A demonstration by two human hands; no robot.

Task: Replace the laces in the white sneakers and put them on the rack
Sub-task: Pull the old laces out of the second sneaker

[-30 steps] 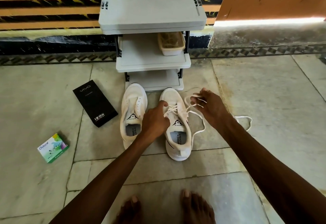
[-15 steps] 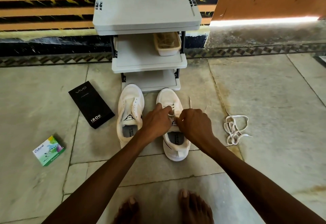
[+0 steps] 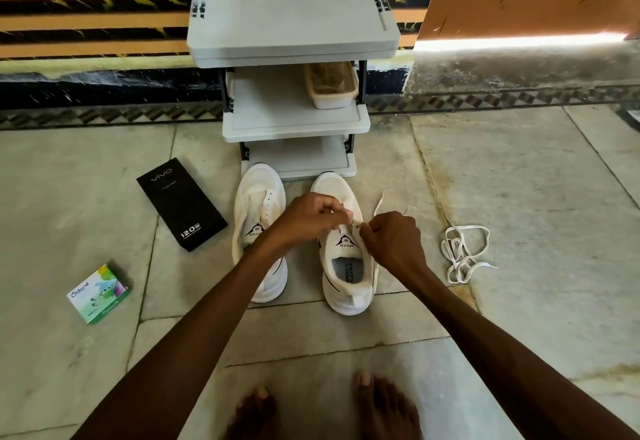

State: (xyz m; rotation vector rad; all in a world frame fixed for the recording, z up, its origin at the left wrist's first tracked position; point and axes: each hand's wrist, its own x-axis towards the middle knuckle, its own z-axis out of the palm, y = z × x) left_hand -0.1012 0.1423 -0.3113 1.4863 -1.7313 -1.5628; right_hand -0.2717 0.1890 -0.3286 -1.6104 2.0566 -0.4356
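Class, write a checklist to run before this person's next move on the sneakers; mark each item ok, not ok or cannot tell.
1. Left hand and right hand both pinch the lace: ok.
2. Lace threaded through an eyelet of the sneaker under the hands: cannot tell, fingers hide it.
3. Other sneaker laced: not ok, eyelets bare.
4. Loose lace lies apart on the floor: ok.
5. Rack shelf has bare room: ok.

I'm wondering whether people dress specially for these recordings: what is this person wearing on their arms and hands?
Nothing special. The left forearm and right forearm are bare as far up as the picture reaches, with no sleeves in view. The left hand and right hand wear no gloves, and no watch, bracelet or ring shows.
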